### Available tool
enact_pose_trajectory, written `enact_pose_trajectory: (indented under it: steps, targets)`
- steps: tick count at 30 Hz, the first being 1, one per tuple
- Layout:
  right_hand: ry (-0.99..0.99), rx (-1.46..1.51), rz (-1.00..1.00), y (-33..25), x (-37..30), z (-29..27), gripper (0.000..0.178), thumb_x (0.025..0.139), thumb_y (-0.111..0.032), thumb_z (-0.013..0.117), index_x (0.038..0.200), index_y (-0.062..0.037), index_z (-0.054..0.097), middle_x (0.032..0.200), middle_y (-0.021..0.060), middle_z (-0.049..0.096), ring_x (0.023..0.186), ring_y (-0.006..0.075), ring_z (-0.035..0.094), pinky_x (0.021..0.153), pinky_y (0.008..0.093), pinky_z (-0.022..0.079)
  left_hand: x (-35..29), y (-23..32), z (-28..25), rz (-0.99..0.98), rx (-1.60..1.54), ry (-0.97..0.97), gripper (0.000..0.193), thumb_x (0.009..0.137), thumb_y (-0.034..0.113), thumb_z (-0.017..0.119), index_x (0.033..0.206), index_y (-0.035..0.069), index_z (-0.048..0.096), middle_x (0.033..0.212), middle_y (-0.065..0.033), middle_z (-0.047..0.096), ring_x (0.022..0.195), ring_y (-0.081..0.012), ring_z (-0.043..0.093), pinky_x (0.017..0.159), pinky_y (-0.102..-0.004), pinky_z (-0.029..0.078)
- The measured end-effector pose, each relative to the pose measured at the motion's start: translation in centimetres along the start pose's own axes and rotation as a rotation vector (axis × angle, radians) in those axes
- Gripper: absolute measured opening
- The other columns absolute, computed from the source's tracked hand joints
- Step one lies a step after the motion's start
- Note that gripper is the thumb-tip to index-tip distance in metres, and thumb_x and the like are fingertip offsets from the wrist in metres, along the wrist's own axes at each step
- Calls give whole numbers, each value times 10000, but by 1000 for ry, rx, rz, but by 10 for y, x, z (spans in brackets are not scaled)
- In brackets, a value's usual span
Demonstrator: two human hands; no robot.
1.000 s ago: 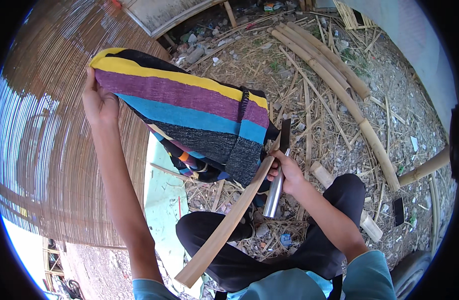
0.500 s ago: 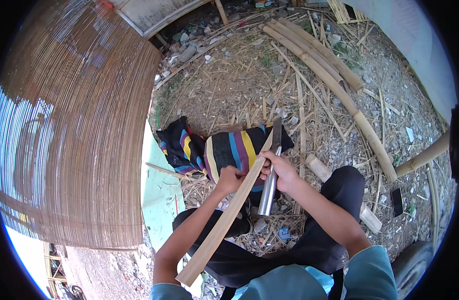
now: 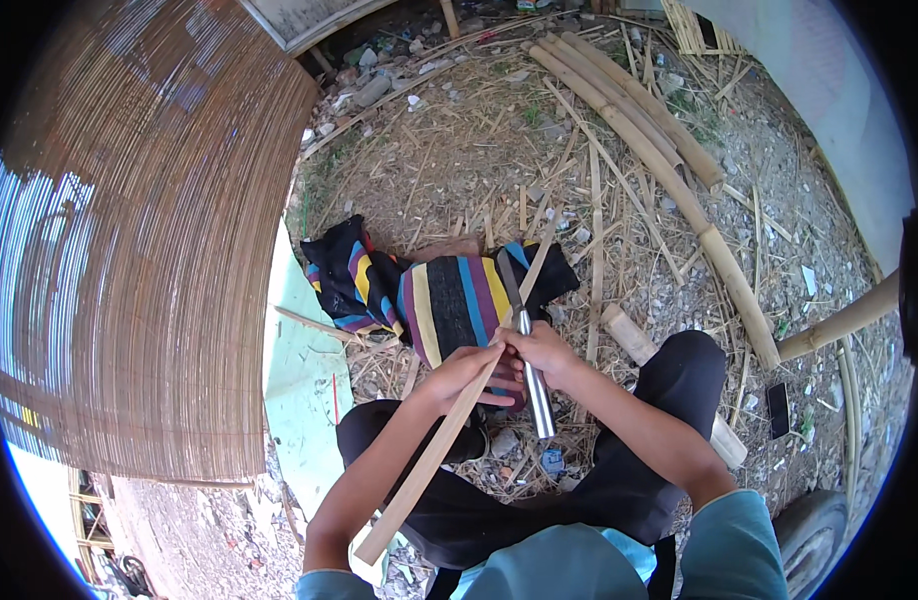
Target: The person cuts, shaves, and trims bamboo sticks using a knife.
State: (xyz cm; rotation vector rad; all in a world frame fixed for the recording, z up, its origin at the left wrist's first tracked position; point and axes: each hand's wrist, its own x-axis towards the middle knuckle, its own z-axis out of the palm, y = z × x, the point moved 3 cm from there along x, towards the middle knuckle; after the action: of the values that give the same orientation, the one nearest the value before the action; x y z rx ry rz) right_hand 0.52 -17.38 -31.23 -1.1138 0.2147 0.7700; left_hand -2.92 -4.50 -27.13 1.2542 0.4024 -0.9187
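Observation:
A long pale bamboo strip (image 3: 419, 475) slants from my lap up past both hands, its far end over the striped cloth bundle (image 3: 449, 305). My left hand (image 3: 459, 378) pinches the strip near its middle, the other fingers stretched out beneath it. Right beside it, my right hand (image 3: 541, 352) is closed round a knife (image 3: 537, 400) with a shiny metal handle. The knife's dark blade points away from me, over the cloth and close against the strip. My right fingertips meet my left thumb at the strip.
Bamboo poles (image 3: 669, 180) lie at the far right, among scattered splints and stones. A woven blind (image 3: 149, 280) hangs on the left above a pale green sheet (image 3: 299, 400). A cut bamboo piece (image 3: 629, 333), a phone (image 3: 778, 410) and a tyre (image 3: 814, 540) are to my right.
My left hand has slid up along the strip to meet my right hand. The right hand has moved slightly left and nearer me, and the knife has turned so its blade tilts left.

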Motion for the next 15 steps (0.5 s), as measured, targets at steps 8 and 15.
enact_pose_trajectory:
  steps: [8,15]
  targets:
    - [53,-874,-200,4,5,-17,467,850,-460,567,736,-8,579,570,106,539,491,201,538,483,325,419,22,-33,-18,141,173,137,273,920,240,513,968,-26,547,816,-83,635,520,-95,574,420,-218,454]
    - [268,-976,-394,-6,1,-59,484,850,-460,569,712,3,536,559,91,497,503,209,487,508,353,390,8,-19,-2,319,316,287,221,892,158,554,792,-33,507,584,-65,541,384,-123,529,346,-252,408]
